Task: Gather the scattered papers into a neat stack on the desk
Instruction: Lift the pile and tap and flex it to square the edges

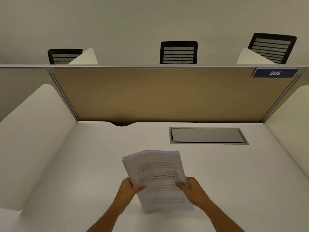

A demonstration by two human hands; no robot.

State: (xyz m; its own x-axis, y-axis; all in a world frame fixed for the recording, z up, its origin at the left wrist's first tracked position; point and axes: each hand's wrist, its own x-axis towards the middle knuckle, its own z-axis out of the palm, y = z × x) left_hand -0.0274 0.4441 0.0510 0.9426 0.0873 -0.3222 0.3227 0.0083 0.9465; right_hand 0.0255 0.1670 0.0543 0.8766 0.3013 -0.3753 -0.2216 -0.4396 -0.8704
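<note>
A stack of printed white papers (157,174) stands tilted on its lower edge on the white desk (83,164), in the middle near the front. My left hand (129,188) grips the stack's left edge, thumb on the top sheet. My right hand (190,186) grips its right edge the same way. The sheets are gathered together, with their top edges slightly fanned. The text on the top sheet reads upside down.
A grey cable hatch (207,135) is set into the desk at the back right. A tan partition (167,94) with a blue "305" plate (275,73) closes the back. White side dividers (33,131) flank the desk. Black chairs (178,52) show beyond.
</note>
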